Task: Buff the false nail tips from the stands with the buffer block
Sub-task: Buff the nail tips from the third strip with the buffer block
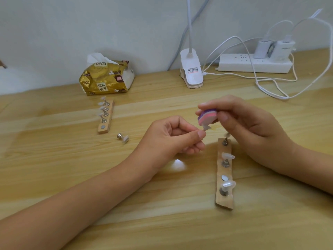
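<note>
My left hand (177,135) pinches a small holder with a clear false nail tip (206,127) sticking out past my thumb. My right hand (241,121) grips a pink, purple and white buffer block (207,117), whose lower face touches that tip. Below my right hand lies a wooden stand (224,201) carrying three metal holders, two with clear tips (228,156), plus one bare magnet spot. A second wooden stand (106,117) at the left holds several tips and has one bare magnet. A loose holder with a tip (123,137) lies on its side near it.
On the wooden table (90,177), a gold tissue pack (106,78) sits at the back. A white clip lamp base (191,71) stands at the back centre. A power strip (254,63) with chargers and white cables (270,82) occupies the back right.
</note>
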A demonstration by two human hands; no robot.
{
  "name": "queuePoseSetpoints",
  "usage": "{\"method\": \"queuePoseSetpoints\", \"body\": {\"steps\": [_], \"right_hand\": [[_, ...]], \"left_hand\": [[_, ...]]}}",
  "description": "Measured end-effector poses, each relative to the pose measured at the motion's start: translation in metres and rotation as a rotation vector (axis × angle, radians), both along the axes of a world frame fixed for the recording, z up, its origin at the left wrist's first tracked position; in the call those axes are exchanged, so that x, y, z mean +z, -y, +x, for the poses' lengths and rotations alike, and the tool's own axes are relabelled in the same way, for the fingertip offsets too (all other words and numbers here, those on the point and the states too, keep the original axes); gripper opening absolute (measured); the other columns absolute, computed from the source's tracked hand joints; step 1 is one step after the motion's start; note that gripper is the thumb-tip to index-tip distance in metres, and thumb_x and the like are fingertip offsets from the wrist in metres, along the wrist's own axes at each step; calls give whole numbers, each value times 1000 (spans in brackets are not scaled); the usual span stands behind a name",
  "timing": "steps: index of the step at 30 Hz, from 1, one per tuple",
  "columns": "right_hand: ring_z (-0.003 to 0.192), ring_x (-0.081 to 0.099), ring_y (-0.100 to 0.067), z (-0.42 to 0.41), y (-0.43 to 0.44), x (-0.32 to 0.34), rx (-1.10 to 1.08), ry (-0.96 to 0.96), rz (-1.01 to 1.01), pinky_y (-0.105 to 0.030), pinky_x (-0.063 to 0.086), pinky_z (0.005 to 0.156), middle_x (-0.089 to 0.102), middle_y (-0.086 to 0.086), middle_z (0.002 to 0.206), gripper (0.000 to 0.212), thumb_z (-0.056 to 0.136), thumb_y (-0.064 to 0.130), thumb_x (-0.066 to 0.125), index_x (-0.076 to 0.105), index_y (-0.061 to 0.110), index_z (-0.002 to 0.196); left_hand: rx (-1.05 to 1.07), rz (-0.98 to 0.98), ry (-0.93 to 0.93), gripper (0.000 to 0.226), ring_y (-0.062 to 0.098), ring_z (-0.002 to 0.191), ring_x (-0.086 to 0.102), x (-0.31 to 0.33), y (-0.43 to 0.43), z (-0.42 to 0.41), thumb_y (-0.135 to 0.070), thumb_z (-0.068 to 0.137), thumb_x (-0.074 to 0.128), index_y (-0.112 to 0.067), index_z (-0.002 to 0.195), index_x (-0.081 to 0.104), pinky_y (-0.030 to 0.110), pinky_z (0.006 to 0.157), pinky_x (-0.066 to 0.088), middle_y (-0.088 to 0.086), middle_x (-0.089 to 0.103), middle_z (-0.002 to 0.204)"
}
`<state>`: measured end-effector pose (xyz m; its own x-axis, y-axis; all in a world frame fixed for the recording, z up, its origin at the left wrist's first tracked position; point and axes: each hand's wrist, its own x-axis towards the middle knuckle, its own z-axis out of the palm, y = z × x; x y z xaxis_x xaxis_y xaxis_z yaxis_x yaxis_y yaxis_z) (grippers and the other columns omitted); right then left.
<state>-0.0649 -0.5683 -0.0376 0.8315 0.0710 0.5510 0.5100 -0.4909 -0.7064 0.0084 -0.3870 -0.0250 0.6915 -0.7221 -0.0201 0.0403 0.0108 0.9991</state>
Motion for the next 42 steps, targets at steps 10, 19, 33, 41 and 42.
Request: {"method": "queuePoseSetpoints", "body": {"steps": [10, 19, 33, 41, 42], "right_hand": [[112, 65, -16, -1, 0, 0, 2, -25, 16, -34, 52, 95, 68, -4, 114, 28, 99, 8, 44, 59, 11, 123], [108, 66, -18, -2, -1, 2, -37, -46, 62, -35, 53, 94, 69, -3, 114, 23, 99, 19, 52, 61, 17, 119], [106, 65, -10, -1, -1, 3, -66, -57, 29, -22, 49, 90, 68, 7, 112, 25, 98, 16, 50, 62, 24, 118], [108, 65, -14, -1, -1, 2, -63, -36, 15, -33, 53, 91, 68, 4, 113, 23, 98, 19, 53, 63, 22, 119], [110, 64, -17, -2, -1, 2, -55, 9, 9, -32, 52, 91, 67, 1, 114, 24, 100, 18, 51, 61, 19, 121]], "left_hand": [[-6, 10, 30, 10, 8, 53, 63, 0, 0, 0, -3, 83, 69, -6, 77, 61, 14, 52, 49, 4, 70, 61], [16, -56, 42, 14, 9, 57, 65, -4, -1, 3, -8, 81, 71, -13, 75, 60, 14, 56, 49, 5, 71, 66], [10, -77, 55, 12, 8, 58, 65, -5, -1, 3, -13, 78, 72, -13, 76, 59, 14, 56, 49, 5, 71, 66], [6, -89, 60, 13, 9, 59, 65, -5, -1, 2, -14, 77, 71, -13, 77, 59, 16, 58, 50, 5, 71, 67], [6, -89, 58, 13, 10, 59, 64, -5, -1, 2, -14, 77, 71, -13, 76, 59, 16, 57, 50, 5, 71, 66]]}}
